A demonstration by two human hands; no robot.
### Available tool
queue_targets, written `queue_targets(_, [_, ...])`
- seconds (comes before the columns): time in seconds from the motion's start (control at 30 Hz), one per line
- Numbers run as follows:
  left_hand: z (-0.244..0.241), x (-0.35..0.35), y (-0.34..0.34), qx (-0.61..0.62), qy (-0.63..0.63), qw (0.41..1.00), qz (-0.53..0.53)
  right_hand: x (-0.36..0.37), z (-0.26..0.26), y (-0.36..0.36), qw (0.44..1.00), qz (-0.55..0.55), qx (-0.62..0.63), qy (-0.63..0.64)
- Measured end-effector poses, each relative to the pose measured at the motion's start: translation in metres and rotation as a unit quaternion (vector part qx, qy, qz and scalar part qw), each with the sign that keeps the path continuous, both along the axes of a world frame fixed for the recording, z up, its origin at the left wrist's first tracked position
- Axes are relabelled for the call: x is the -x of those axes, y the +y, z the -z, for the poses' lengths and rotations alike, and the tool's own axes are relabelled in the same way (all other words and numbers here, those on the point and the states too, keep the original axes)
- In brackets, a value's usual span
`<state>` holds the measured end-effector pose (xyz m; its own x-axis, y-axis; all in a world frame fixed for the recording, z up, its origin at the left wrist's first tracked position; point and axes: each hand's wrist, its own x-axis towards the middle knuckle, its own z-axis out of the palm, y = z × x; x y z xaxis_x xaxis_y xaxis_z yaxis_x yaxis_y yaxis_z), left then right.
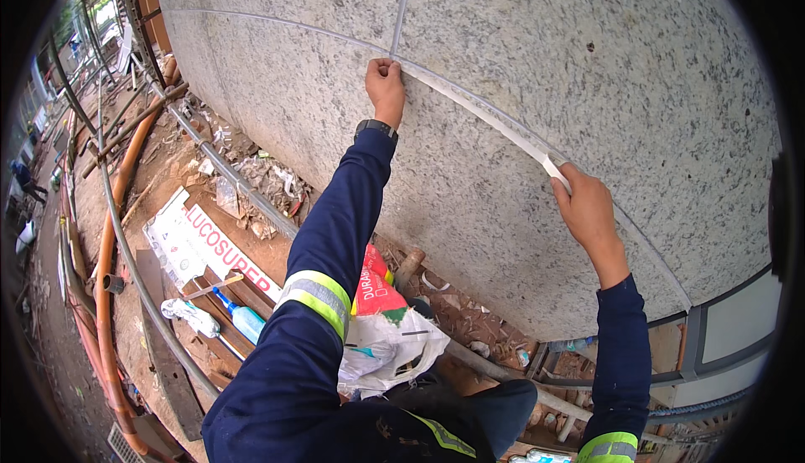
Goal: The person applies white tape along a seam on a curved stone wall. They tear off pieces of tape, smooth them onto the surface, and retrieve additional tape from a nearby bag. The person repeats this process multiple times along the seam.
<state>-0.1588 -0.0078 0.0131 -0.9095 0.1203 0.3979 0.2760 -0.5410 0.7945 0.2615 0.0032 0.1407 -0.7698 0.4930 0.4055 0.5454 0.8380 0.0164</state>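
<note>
A strip of white tape (478, 111) runs along the lower edge of a grey joint in the speckled stone-like wall panels (629, 104). My left hand (385, 90), fingers curled, touches the strip's left end just under the spot where a vertical joint (402, 10) meets the long one. At the strip's other end, my right hand (585, 205) pinches the white tape between thumb and fingers, close to the wall. Beyond my right hand the grey joint continues down to the panel's lower right corner.
Metal scaffold tubes (233, 177) and an orange pipe (108, 262) pass on the left. Below lie a blue-capped bottle (246, 321) on planks, a printed white sheet (201, 236), an open woven sack (383, 343) and rubble. A person (26, 181) is at the far left.
</note>
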Motion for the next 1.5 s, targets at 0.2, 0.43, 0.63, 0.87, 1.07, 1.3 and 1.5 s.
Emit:
queue_targets(0.2, [-0.003,0.000,0.001,-0.017,-0.013,0.999,-0.041,0.002,-0.002,0.002,1.000,-0.002,-0.004,0.010])
queue_targets(0.43, [-0.019,-0.032,0.001,0.072,0.004,0.986,-0.152,-0.001,0.000,0.001,0.996,-0.053,0.008,0.066])
queue_targets(0.63, [-0.014,-0.020,0.000,0.137,0.088,0.969,-0.184,0.000,0.005,0.014,0.997,-0.081,-0.003,-0.012])
queue_targets(0.87, [-0.017,-0.029,-0.005,0.143,0.071,0.977,-0.145,0.004,0.013,0.002,0.998,-0.043,0.034,0.002])
queue_targets(1.07, [-0.012,-0.022,-0.005,0.153,0.125,0.963,-0.185,0.007,0.007,0.003,0.999,-0.031,0.026,0.015])
queue_targets(1.3, [-0.005,-0.044,-0.018,0.185,0.190,0.940,-0.215,0.011,0.013,0.011,1.000,-0.017,0.024,-0.001])
queue_targets(1.5, [0.003,-0.069,-0.024,0.242,0.255,0.914,-0.202,0.016,0.015,0.010,0.999,0.003,0.043,0.014])
